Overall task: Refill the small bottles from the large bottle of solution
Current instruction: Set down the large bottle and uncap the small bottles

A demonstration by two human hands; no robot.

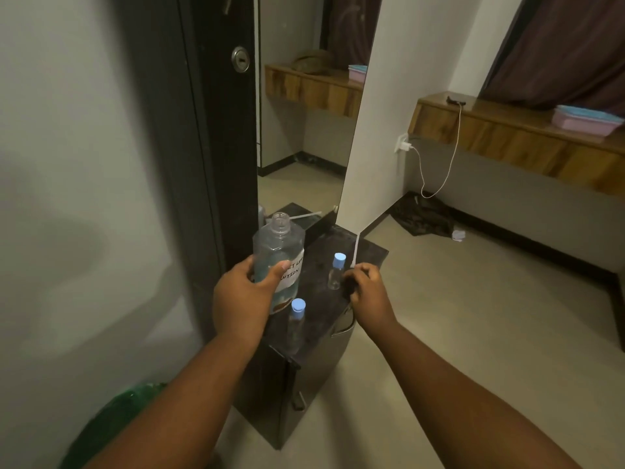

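We note a dark door (216, 137) with a round lock (240, 59), a wooden shelf (527, 137) holding pink boxes (586, 120), a white charger cable (446, 164) hanging below.

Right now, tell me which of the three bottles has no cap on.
The large labelled bottle, held in the left hand: its neck is open. Both small bottles, one near the right hand at and one nearer you, wear blue caps.

The left hand (244, 294) is covering the large bottle's (279, 252) lower side and part of its label (293, 269); the right hand (367, 288) is hiding whatever it's pinching.
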